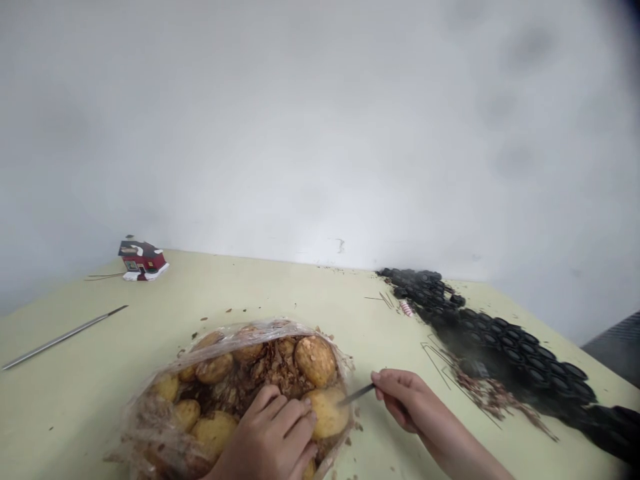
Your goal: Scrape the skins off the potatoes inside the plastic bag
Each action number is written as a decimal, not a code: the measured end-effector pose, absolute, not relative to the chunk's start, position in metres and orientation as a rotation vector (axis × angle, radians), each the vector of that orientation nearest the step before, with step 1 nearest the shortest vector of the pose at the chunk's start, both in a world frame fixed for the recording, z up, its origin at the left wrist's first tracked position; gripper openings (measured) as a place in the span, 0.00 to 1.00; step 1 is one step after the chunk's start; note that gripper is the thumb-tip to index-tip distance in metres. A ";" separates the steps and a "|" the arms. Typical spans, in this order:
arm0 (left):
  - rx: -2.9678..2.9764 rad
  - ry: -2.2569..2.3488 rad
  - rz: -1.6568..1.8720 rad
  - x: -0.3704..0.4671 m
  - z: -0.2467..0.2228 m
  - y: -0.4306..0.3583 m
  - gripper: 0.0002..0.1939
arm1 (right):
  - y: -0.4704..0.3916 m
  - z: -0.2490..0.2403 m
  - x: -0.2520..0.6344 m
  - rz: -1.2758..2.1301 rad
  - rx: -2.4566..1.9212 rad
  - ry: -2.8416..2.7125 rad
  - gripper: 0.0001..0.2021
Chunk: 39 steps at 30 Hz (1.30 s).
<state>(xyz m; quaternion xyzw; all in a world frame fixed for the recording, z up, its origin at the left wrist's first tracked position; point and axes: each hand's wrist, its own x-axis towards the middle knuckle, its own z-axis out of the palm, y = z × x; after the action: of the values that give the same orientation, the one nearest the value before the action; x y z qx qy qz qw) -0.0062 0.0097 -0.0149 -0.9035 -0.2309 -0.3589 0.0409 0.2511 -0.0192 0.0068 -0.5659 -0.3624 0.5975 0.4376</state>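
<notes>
My right hand (407,399) pinches a thin, dark, blade-like tool (361,393) between thumb and fingers. Its tip meets the right side of a yellow potato (327,415) at the near edge of a clear plastic bag (223,343). From the left, my left hand (280,433) curls its fingers against that same potato, and its wrist lies over the bag. Inside the opened bag are several more potatoes, including a rough-skinned one (315,360) just beyond, and brown flaky scraps (273,370) between them. The potato's underside is hidden.
Small crumbs dot the pale yellow table (280,277). At the left are a miniature red house (144,260) and a slim metal rod (65,337). Rows of black round pots (520,347) line the right side, with thin bent wires (440,363) and reddish scraps (493,393) beside them.
</notes>
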 end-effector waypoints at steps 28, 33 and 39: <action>-2.791 -0.693 -1.066 -0.007 0.000 0.008 0.10 | -0.036 0.009 0.242 0.640 -1.642 -1.586 0.23; -2.782 -0.632 -1.014 -0.008 0.003 0.009 0.11 | -0.049 0.024 0.229 0.397 -1.399 -1.884 0.18; -2.766 -0.636 -0.978 -0.009 0.005 0.010 0.12 | -0.054 0.029 0.225 0.027 -1.346 -1.878 0.18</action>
<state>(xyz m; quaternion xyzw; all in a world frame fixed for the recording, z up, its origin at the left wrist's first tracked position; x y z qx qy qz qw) -0.0090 0.0102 0.0047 -0.9191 -0.2113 -0.3251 0.0700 0.2254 -0.0536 0.0294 -0.5329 -0.7436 0.0106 0.4037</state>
